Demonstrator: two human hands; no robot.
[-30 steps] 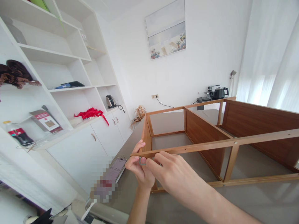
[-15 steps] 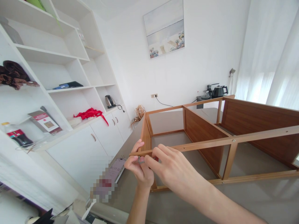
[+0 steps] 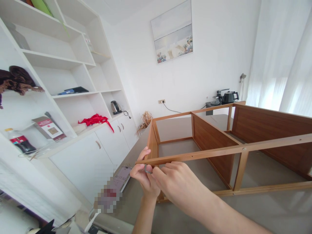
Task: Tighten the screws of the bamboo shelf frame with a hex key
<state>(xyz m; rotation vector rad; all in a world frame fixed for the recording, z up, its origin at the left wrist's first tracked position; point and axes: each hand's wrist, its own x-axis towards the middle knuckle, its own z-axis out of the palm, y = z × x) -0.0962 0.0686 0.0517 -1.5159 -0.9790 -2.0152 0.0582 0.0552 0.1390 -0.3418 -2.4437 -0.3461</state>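
Observation:
A brown wooden shelf frame point(image 3: 212, 151) lies on its side on a grey-topped table point(image 3: 185, 214). My left hand point(image 3: 148, 185) is closed around the frame's near left corner, fingers on both sides of the rail. Just under that corner shows a bent metal piece that looks like a hex key point(image 3: 147, 169), its short end pointing up at the rail. The fingers of my right hand point(image 3: 179, 180) are curled shut on its other end. Whatever screw it meets is hidden by the rail and fingers.
A phone point(image 3: 122, 177) showing a timer lies left of my hands, beside a blurred patch. White shelving point(image 3: 73, 61) stands along the left, with a kettle point(image 3: 115, 107), red cloth point(image 3: 96, 120) and cola bottle point(image 3: 20, 141). A coffee maker point(image 3: 216, 99) stands at the back right.
My right hand has turned and dropped slightly below the rail, swinging the hex key so more of it shows. My left hand keeps its hold on the corner.

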